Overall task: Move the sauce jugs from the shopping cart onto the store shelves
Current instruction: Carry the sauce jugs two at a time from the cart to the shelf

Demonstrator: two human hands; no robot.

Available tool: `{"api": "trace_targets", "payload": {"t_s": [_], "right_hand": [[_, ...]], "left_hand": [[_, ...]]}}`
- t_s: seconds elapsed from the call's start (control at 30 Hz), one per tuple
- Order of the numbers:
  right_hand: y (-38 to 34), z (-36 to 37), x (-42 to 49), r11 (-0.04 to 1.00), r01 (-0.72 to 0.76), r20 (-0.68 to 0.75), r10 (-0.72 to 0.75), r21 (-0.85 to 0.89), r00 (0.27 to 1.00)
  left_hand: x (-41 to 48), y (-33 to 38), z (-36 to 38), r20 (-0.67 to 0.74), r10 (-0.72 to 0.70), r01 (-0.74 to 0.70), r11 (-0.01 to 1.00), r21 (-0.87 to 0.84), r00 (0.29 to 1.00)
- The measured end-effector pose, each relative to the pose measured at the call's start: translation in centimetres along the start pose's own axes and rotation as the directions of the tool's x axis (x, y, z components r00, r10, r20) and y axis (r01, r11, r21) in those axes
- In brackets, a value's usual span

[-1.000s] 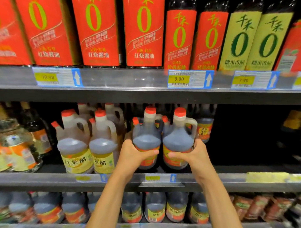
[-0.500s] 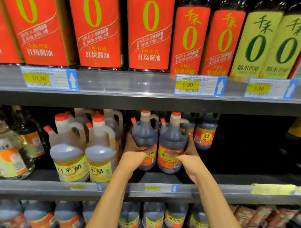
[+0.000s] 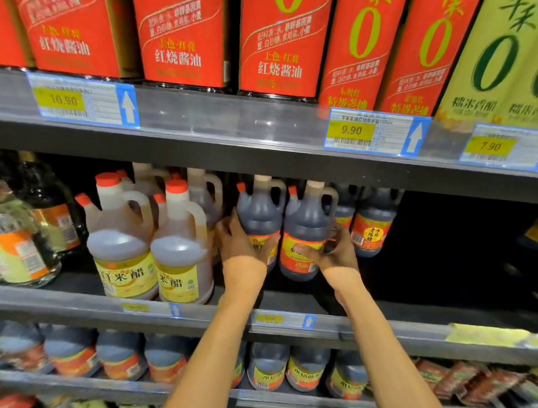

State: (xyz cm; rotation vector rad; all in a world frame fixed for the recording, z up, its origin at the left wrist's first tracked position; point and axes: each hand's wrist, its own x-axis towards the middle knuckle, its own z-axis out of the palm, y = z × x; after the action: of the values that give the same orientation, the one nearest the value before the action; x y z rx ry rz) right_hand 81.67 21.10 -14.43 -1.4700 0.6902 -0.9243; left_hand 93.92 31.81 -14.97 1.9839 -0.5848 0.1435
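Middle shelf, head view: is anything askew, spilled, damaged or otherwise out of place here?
Nothing stands out. The two dark jugs stand upright side by side on the middle shelf, left hand and right hand each around one. The pale vinegar jugs beside them are upright too. No spill shows.

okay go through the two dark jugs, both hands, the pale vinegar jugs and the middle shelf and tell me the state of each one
Left dark jug: upright, gripped by left hand, whether set down unclear.
Right dark jug: upright, gripped by right hand.
Left hand: closed around its jug.
Right hand: closed around its jug.
Pale vinegar jugs: upright, capped, untouched.
Middle shelf: dark and bare right of the jugs.
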Motion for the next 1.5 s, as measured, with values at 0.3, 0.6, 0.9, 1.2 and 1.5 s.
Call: {"api": "trace_targets", "payload": {"t_s": [0.3, 0.6, 0.9, 1.2, 1.5], "right_hand": [[1.2, 0.8, 1.0, 0.999, -0.014, -0.097, 0.010, -0.039, 0.995], [1.6, 1.5, 0.8, 0.968, 0.018, -0.159, -0.060, -0.252, 0.985], [1.6, 1.0, 1.1, 0.969, 0.037, -0.053, -0.052, -0.246, 0.997], [0.7, -0.5, -3.2, 0.979, 0.031, 0.015, -0.028, -0.203, 0.999], [-3.7, -4.1, -11.6, 0.411, 0.284, 0.230, -0.177, -0.866, 0.957]], "left_hand": [[-1.3, 0.2, 0.4, -0.161, 0.074, -0.073, 0.997, 0.012, 0.984], [-1.8, 0.7, 0.8, -0.286, 0.115, -0.119, 0.993, 0.006, 0.951], [-2.1, 0.9, 0.0, -0.192, 0.125, -0.116, 0.991, 0.062, 0.973], [-5.5, 0.5, -3.5, 0.066, 0.120, -0.133, 0.959, 0.249, 0.991], [-8.3, 0.2, -9.7, 0.521, 0.260, -0.543, 0.662, 0.517, 0.813]]}}
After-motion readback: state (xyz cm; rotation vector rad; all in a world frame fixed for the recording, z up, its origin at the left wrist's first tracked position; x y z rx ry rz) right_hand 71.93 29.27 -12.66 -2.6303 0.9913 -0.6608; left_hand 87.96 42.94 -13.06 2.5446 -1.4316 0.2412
